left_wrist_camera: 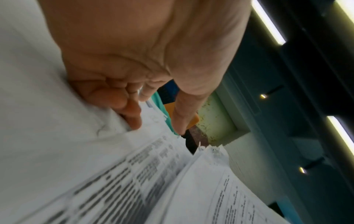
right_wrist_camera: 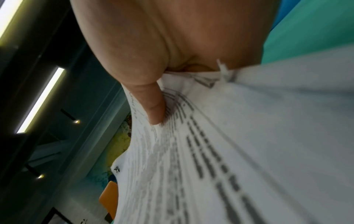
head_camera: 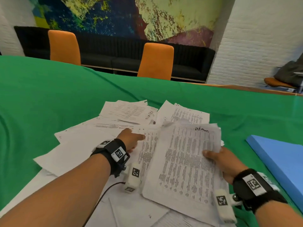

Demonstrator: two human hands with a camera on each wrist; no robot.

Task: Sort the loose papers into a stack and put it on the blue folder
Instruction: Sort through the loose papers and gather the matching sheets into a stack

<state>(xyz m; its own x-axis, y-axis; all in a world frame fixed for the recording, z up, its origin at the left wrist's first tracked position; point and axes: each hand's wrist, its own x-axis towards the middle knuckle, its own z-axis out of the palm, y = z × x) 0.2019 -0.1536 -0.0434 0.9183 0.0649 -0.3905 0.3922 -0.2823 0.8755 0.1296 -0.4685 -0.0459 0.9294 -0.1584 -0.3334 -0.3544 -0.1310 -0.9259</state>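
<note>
Loose printed papers (head_camera: 114,128) lie scattered on the green tablecloth (head_camera: 49,99). My left hand (head_camera: 132,141) reaches into them. Its bent fingers (left_wrist_camera: 132,115) touch the edge of a blank sheet (left_wrist_camera: 47,121), and its thumb (left_wrist_camera: 182,118) stands apart above a printed page (left_wrist_camera: 134,174). My right hand (head_camera: 219,159) grips a gathered stack of printed sheets (head_camera: 185,161) by its right edge, tilted up off the pile. The thumb (right_wrist_camera: 155,109) presses on the top page (right_wrist_camera: 229,151); the fingers underneath are hidden. The blue folder (head_camera: 278,159) lies flat just right of that hand.
Two orange chairs (head_camera: 156,61) stand at the table's far edge, with a black sofa (head_camera: 114,51) along the wall behind them. A black cable (head_camera: 105,192) runs over the papers under my left forearm. Bare green cloth stretches to the left and beyond the papers.
</note>
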